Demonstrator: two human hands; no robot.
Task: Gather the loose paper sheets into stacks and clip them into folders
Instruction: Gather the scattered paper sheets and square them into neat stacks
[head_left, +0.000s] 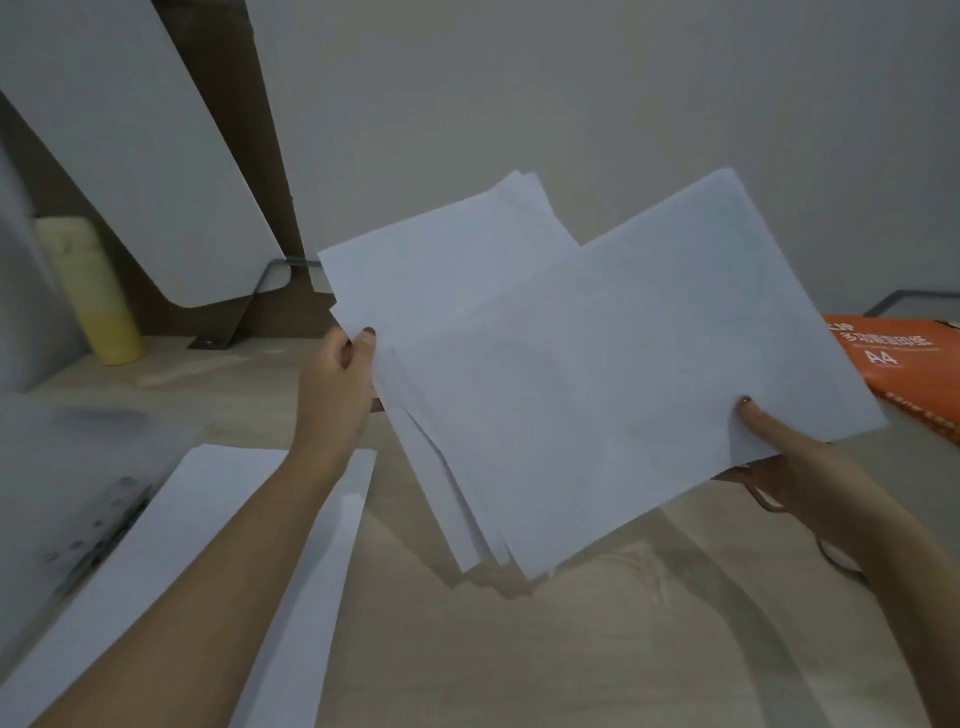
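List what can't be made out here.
Head view:
Right hand: fingers hidden under the held sheets.
Sheet count: overlapping edges, too fine.
Orange A4 pack: cut by right edge, partly behind sheets.
Folder clip, lower left: blurred.

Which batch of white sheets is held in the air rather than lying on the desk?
The fanned batch at centre, gripped by the left hand and right hand; the other sheets lie flat at lower left.

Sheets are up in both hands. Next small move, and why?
Probably tap the sheets edge-down on the desk to square them: held between the left hand and right hand, they are fanned and skewed, not yet an even stack to clip.
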